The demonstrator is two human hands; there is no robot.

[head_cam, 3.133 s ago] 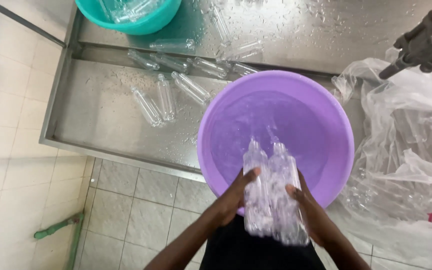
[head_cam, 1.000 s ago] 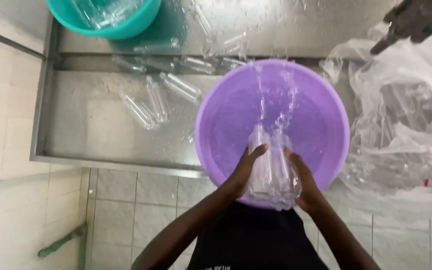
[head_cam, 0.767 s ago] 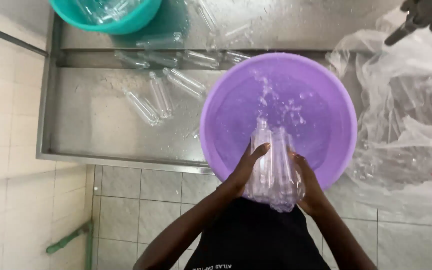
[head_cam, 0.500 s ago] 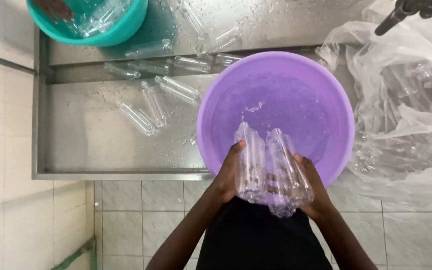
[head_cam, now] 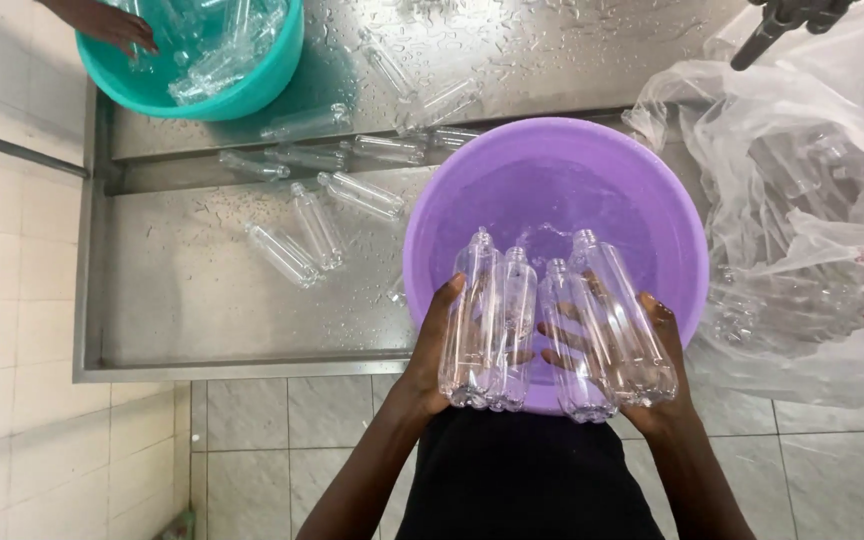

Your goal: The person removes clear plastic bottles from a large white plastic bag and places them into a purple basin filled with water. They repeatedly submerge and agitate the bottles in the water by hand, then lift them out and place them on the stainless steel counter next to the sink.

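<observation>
A large clear plastic bag (head_cam: 812,200), crumpled and filled with empty transparent bottles, was seen lying on the right, just beside a purple basin (head_cam: 672,210). A small patch of red print was visible on the bag's lower right side. No signs or screens were seen.

Bottles (head_cam: 552,335) in both hands: clear plastic, glossy, wet, ribbed bases. Purple basin (head_cam: 672,230), centre: smooth plastic, semi-matt, water inside. Teal basin (head_cam: 252,95), upper left: smooth glossy plastic. Bench (head_cam: 192,310): brushed stainless steel w/ water droplets, dull sheen. Bag (head_cam: 812,200), right: thin crinkled translucent plastic film. Floor tiles (head_cam: 252,420), bottom: pale glazed ceramic, smooth, w/ grey grout lines.
</observation>
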